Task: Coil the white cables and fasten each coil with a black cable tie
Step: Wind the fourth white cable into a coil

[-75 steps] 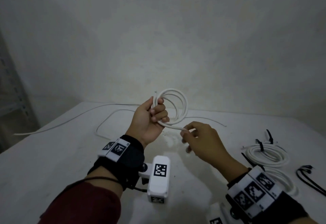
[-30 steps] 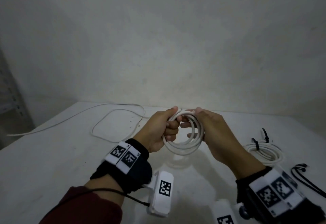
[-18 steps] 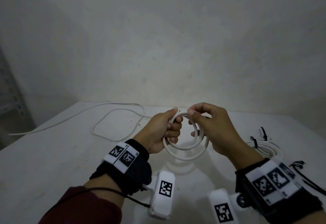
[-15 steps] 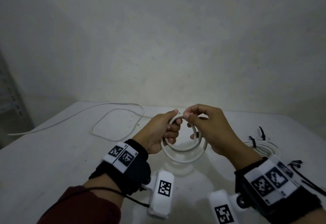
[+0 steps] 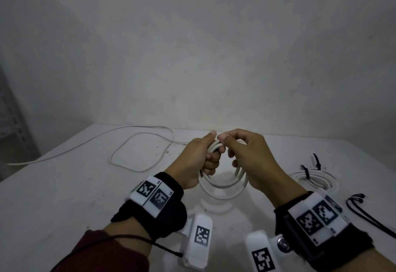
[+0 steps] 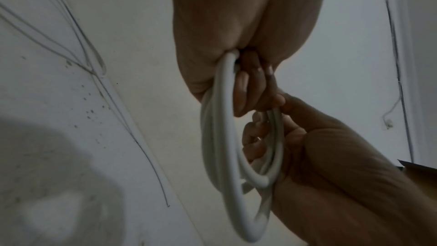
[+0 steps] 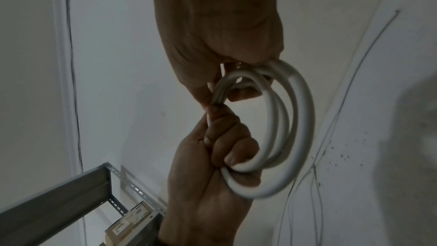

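Observation:
A white cable coil (image 5: 225, 188) of several loops hangs above the white table (image 5: 64, 196). My left hand (image 5: 211, 150) grips the coil's top left, fingers curled through the loops. My right hand (image 5: 228, 149) pinches the strands right beside it, thumb tips nearly touching. In the left wrist view the coil (image 6: 220, 147) runs down from my left hand (image 6: 238, 74) past the right hand (image 6: 331, 175). The right wrist view shows the coil (image 7: 300, 128) held between my right hand (image 7: 220, 74) and left hand (image 7: 212, 166). No tie shows on this coil.
A loose white cable (image 5: 137, 151) lies looped at the table's back left. Finished coils with black ties (image 5: 315, 180) sit at the right, with loose black cable ties (image 5: 368, 218) at the right edge. A metal shelf (image 7: 71, 194) stands to the left of the table.
The trailing end has been wound into the coil. My right hand moved from the loose end onto the coil's top, and the hands came lower and closer together.

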